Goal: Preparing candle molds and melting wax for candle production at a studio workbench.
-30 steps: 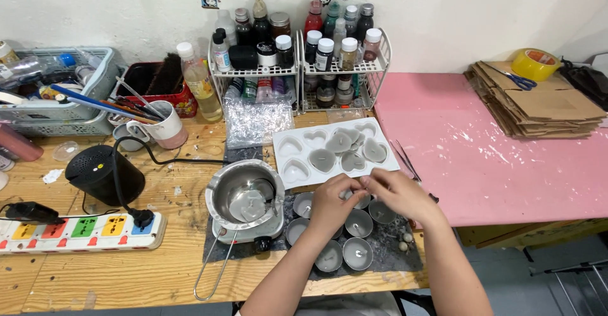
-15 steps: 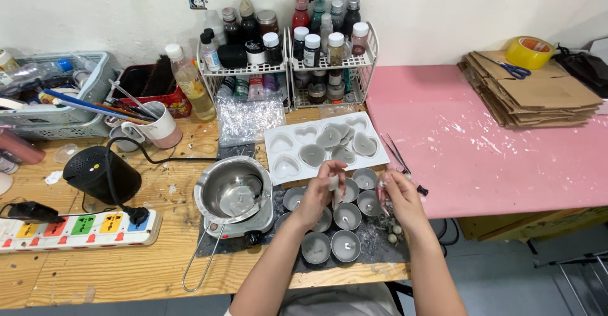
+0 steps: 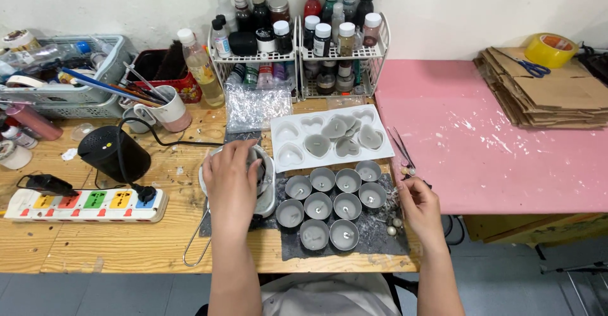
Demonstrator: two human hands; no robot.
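A white wall backs my workbench, a wooden table (image 3: 95, 240) across the left and centre of the frame with a pink tabletop (image 3: 494, 145) butted against it on the right. At lower centre my left hand (image 3: 231, 186) lies palm-down over the small metal pot (image 3: 266, 183), fingers spread loosely across its rim and covering most of the opening; I cannot tell whether they actually grip anything under the palm. The pot's wire handle (image 3: 196, 246) runs toward the bottom left edge of the table. Just right of the pot, on a dark mat (image 3: 380, 240), stand the round metal cups (image 3: 332, 205) in rows, grey wax and a wick in each. My right hand (image 3: 419, 207) hovers at the mat's right edge, fingers curled with thumb and forefinger pinched together, possibly on something tiny that I cannot make out. A few small beads (image 3: 394, 226) lie on the mat just left of it. Above the cups sits the white heart-shaped mould tray (image 3: 297, 132), with tweezers (image 3: 400, 146) on the pink surface beside it. Further up, a wire rack of bottles (image 3: 297, 44) stands against the wall. At left are a black round speaker (image 3: 111, 154) and a power strip (image 3: 82, 203); at upper right, stacked cardboard (image 3: 551, 97), scissors and a yellow tape roll (image 3: 550, 49).
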